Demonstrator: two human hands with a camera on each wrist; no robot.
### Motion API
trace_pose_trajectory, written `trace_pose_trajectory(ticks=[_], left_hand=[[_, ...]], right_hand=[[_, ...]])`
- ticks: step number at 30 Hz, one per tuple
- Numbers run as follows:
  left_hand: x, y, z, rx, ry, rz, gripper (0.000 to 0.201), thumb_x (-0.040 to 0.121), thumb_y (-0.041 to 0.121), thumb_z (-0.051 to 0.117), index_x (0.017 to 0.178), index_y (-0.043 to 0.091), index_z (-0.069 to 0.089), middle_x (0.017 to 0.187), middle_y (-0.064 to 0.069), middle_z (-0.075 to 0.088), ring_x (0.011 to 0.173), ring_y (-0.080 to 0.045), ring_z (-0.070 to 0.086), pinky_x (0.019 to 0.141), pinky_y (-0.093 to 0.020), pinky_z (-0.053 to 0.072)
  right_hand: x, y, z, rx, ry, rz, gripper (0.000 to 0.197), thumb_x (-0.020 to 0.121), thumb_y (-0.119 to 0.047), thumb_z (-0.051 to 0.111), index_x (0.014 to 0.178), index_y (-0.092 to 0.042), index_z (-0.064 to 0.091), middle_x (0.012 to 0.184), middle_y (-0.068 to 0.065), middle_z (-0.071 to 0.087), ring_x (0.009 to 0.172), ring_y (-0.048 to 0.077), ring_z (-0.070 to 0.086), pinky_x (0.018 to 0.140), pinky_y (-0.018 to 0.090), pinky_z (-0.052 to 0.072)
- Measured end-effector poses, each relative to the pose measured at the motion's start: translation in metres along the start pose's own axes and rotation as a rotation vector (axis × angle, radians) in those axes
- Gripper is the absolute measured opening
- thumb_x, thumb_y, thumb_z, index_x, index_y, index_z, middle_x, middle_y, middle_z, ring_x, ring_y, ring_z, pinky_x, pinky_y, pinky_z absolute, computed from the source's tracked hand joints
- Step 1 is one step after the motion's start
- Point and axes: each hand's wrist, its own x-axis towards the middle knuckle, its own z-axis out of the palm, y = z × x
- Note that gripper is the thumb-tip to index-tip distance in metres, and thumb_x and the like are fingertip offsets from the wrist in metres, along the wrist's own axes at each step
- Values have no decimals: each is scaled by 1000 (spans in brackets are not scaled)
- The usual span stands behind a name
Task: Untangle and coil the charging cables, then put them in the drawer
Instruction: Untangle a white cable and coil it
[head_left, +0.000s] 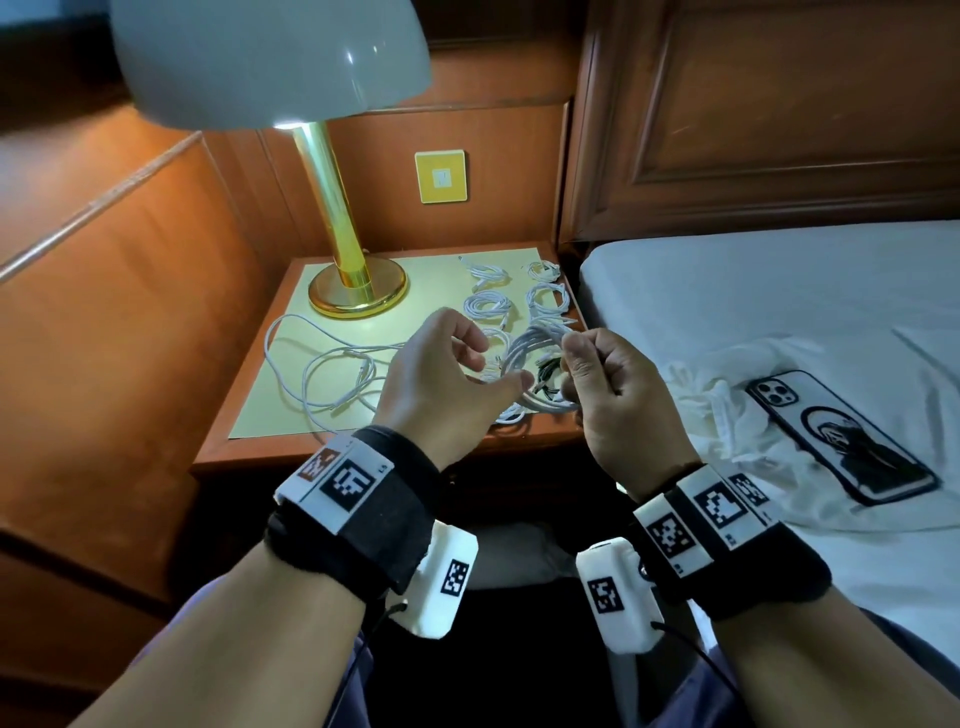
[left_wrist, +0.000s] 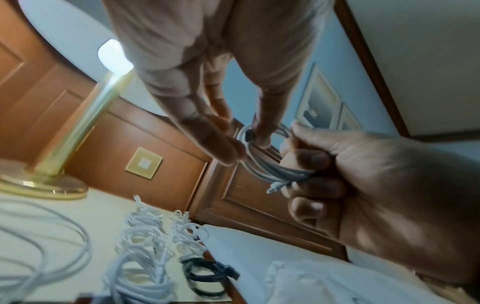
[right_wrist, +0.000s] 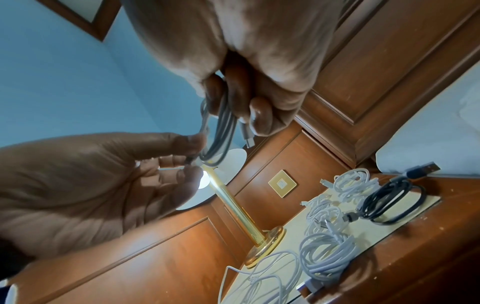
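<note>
We've got several coils (head_left: 488, 304) done on the surface (head_left: 260, 415), right hand (head_left: 613, 395) gripping the current coil (head_left: 524, 364) while left hand (head_left: 441, 374) pinches its end, loose cable (head_left: 322, 374) still left, nothing drawered yet.

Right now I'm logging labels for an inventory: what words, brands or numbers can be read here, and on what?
Nothing reads clearly.
wrist bands: tiny print beside the square markers, too small to read.
phone case: a picture, no words.
wall plate: no marking legible.
</note>
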Motion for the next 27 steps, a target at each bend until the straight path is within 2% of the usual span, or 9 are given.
trace_pose_trajectory(ticks=[3,6,9,11,17,21,23,25,27], left_hand=[[1,-5,0,-46,-34,27,27,75,31,87,76,21,63,71,0,71,67,-23,73,65,-47,62],[3,-3,-4,-116,-126,-2,16,81,17,83,76,12,68,65,-2,72,58,-17,70,65,-40,62],[5,2,-9,-298,-259,-102,15,82,10,81,79,2,68,66,-14,66,51,-17,55,56,-30,55],[7,4,-13,-408,-379,-182,13,84,7,78,81,0,66,65,-11,61,50,-14,49,55,-29,53],[9,6,-26,-458,-564,-202,7,90,3,67,88,-1,61,66,-8,53,55,-12,42,58,-27,52],[7,2,-23,-369,-564,-169,10,94,6,64,88,3,57,67,-7,51,50,-11,47,76,-44,52],[3,-1,-15,-269,-537,-151,14,99,11,60,88,4,54,64,-6,49,46,-11,48,79,-50,56],[1,-3,-9,-35,-487,-106,20,103,23,53,91,7,53,66,-3,52,46,-15,58,72,-43,59],[-2,2,-7,195,-407,-10,22,105,29,44,94,11,53,69,-1,58,57,-21,69,56,-27,49]], right_hand=[[3,3,1,95,-16,73,57,91,-66,52,90,-9,58,65,2,49,54,9,40,54,26,36],[4,6,-1,139,6,96,65,83,-72,58,90,-7,56,66,-2,50,58,14,43,57,30,39],[3,4,-2,180,51,124,39,91,-62,55,76,-26,60,60,-8,47,56,16,39,53,33,35],[5,1,-5,233,59,165,36,92,-57,56,66,-34,61,56,-12,44,54,12,37,49,29,32],[11,-10,-19,199,69,87,33,87,-43,65,65,-19,66,56,-11,59,56,4,53,58,19,39],[8,-1,-13,198,54,106,42,94,-41,64,81,-1,62,60,-6,51,62,14,46,60,25,39],[5,2,-8,188,2,104,37,97,-41,58,84,-6,61,65,-6,52,66,16,45,62,28,39],[4,1,-6,147,-61,90,32,100,-38,52,86,-11,60,67,-4,53,64,14,45,62,26,39],[3,0,-5,90,-99,86,26,105,-30,47,91,-12,59,67,-5,53,63,11,48,62,21,41]])
